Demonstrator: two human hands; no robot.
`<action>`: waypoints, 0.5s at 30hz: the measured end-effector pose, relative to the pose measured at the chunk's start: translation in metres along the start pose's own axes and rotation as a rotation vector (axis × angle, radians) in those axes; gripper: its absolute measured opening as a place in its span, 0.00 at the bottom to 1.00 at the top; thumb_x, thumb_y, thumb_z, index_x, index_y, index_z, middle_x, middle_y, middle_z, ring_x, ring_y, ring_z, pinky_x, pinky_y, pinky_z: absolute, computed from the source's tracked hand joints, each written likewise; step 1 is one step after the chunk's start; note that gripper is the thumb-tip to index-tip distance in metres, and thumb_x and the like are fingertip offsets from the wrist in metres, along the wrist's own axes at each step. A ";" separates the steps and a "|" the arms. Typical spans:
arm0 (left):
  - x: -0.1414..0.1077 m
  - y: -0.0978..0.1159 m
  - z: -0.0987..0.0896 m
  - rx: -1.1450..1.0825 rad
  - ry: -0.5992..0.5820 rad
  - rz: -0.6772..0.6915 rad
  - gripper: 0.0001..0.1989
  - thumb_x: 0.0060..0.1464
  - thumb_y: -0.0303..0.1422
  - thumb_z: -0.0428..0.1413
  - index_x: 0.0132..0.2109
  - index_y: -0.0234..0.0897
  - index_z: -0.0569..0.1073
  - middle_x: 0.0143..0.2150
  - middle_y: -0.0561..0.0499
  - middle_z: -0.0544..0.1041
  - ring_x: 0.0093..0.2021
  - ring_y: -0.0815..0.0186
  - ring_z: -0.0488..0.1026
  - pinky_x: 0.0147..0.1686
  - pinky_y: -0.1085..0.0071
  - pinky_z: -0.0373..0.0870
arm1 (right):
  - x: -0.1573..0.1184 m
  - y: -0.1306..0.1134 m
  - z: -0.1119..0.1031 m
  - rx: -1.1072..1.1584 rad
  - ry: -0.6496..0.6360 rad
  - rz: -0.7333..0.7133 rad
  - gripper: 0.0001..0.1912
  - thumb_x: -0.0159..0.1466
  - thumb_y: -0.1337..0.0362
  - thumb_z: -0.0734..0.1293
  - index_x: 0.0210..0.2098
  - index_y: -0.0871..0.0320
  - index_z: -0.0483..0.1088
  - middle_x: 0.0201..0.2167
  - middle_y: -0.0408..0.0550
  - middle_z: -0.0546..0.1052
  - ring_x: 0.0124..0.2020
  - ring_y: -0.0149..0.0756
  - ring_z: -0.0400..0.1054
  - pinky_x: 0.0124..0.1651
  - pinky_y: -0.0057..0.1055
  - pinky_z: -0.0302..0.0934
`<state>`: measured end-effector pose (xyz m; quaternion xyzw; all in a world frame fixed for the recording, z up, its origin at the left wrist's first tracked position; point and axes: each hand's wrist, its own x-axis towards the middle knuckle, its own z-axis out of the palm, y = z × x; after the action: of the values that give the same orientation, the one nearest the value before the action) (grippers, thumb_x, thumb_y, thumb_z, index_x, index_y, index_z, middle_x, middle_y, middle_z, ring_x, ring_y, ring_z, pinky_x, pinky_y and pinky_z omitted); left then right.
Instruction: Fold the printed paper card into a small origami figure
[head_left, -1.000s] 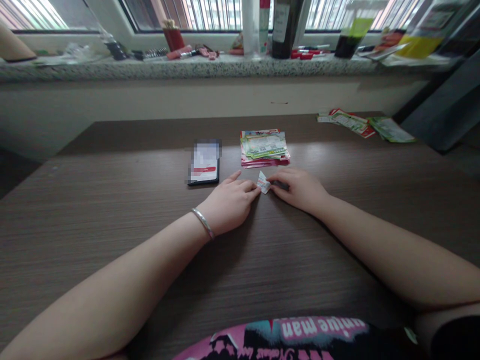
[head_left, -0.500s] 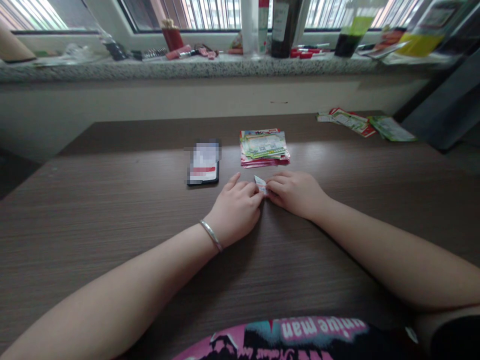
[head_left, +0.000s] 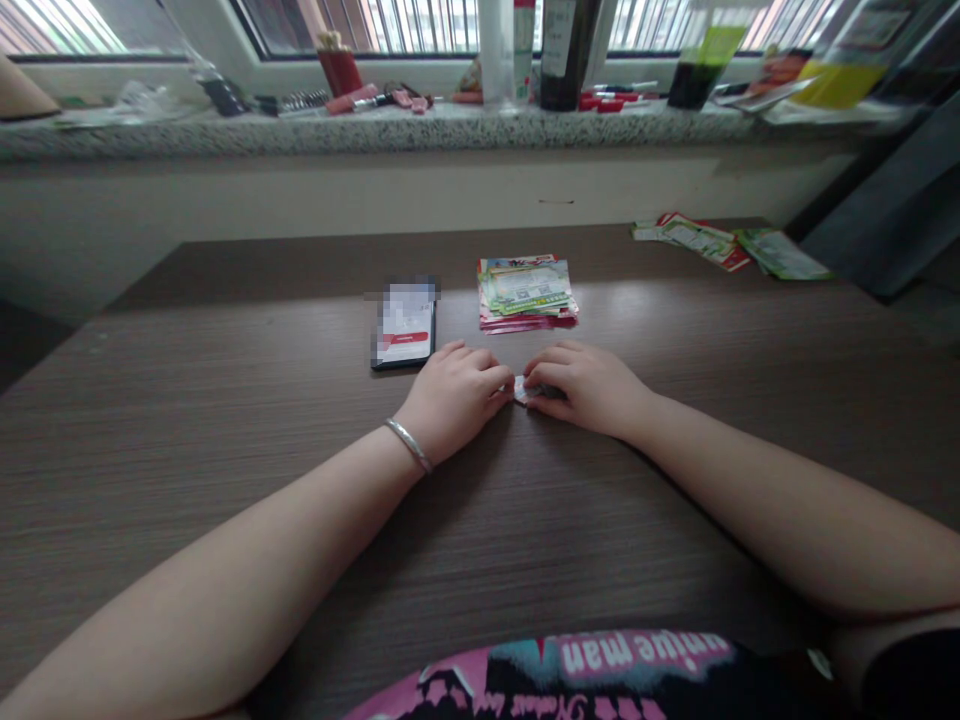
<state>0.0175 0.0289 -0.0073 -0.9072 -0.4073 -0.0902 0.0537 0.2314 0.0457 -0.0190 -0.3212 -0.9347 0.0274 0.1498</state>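
Between my fingertips is a small piece of printed paper (head_left: 520, 390), pale with faint markings and mostly covered by my fingers. My left hand (head_left: 459, 393), with a silver bangle (head_left: 409, 444) at the wrist, pinches its left end. Its right end is pinched by my right hand (head_left: 589, 387). Both hands rest low over the brown table (head_left: 480, 540). Just beyond them lies a stack of colourful printed packets (head_left: 528, 292). A phone (head_left: 406, 327) with a lit, partly blurred screen lies beyond my left hand.
More printed packets (head_left: 705, 242) lie at the table's far right corner. Behind the table, a speckled stone windowsill (head_left: 420, 133) carries a dark bottle (head_left: 559, 60), a red container of sticks (head_left: 339, 68), pens and a cup of dark green liquid (head_left: 691, 80).
My left hand has shifted slightly left and its fingers have drawn together. The paper's raised tip has come down, and the paper now lies flatter between both hands.
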 end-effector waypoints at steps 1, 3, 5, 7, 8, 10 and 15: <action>0.000 0.000 0.000 -0.002 0.004 0.008 0.11 0.61 0.34 0.49 0.40 0.38 0.76 0.37 0.48 0.75 0.38 0.62 0.71 0.50 0.58 0.64 | 0.000 0.000 0.000 -0.012 0.004 0.007 0.13 0.65 0.56 0.63 0.39 0.58 0.74 0.40 0.51 0.76 0.44 0.40 0.66 0.45 0.34 0.59; 0.000 -0.001 0.000 -0.004 0.013 0.016 0.11 0.61 0.34 0.49 0.38 0.38 0.76 0.36 0.48 0.75 0.38 0.62 0.71 0.48 0.60 0.64 | 0.000 0.000 0.000 -0.032 0.005 0.012 0.14 0.65 0.55 0.63 0.38 0.57 0.75 0.38 0.50 0.76 0.42 0.39 0.65 0.43 0.33 0.58; 0.000 -0.001 0.001 -0.003 0.014 0.012 0.12 0.62 0.35 0.49 0.37 0.38 0.77 0.36 0.47 0.75 0.38 0.61 0.70 0.45 0.61 0.65 | 0.000 -0.001 0.000 -0.052 -0.001 0.013 0.14 0.66 0.55 0.62 0.37 0.57 0.75 0.35 0.49 0.75 0.40 0.38 0.64 0.41 0.32 0.57; 0.001 -0.001 0.001 -0.005 0.015 0.000 0.14 0.62 0.35 0.49 0.36 0.37 0.77 0.35 0.47 0.75 0.38 0.62 0.70 0.42 0.63 0.65 | 0.001 -0.002 0.000 -0.074 -0.008 0.029 0.14 0.67 0.57 0.61 0.35 0.57 0.75 0.33 0.49 0.75 0.39 0.38 0.65 0.39 0.32 0.56; 0.001 -0.001 0.002 -0.008 0.016 -0.006 0.14 0.62 0.35 0.48 0.36 0.37 0.77 0.35 0.47 0.75 0.37 0.62 0.70 0.41 0.64 0.65 | 0.001 -0.003 0.000 -0.082 -0.008 0.048 0.13 0.67 0.59 0.60 0.35 0.57 0.75 0.33 0.49 0.75 0.38 0.37 0.65 0.39 0.32 0.56; 0.002 -0.001 0.003 -0.014 0.018 -0.012 0.14 0.63 0.35 0.48 0.36 0.37 0.77 0.35 0.47 0.75 0.36 0.62 0.70 0.39 0.65 0.65 | 0.001 -0.005 0.000 -0.078 -0.009 0.098 0.11 0.65 0.61 0.61 0.34 0.57 0.75 0.33 0.49 0.75 0.38 0.37 0.65 0.39 0.31 0.56; 0.004 -0.001 0.005 -0.026 0.006 -0.025 0.12 0.62 0.35 0.49 0.37 0.37 0.77 0.35 0.47 0.75 0.36 0.61 0.70 0.38 0.65 0.65 | 0.003 -0.008 0.001 0.001 -0.014 0.223 0.08 0.62 0.63 0.63 0.33 0.57 0.74 0.34 0.48 0.76 0.39 0.38 0.67 0.39 0.31 0.56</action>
<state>0.0202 0.0330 -0.0118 -0.9024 -0.4173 -0.0990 0.0421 0.2244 0.0410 -0.0179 -0.4229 -0.8941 0.0468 0.1395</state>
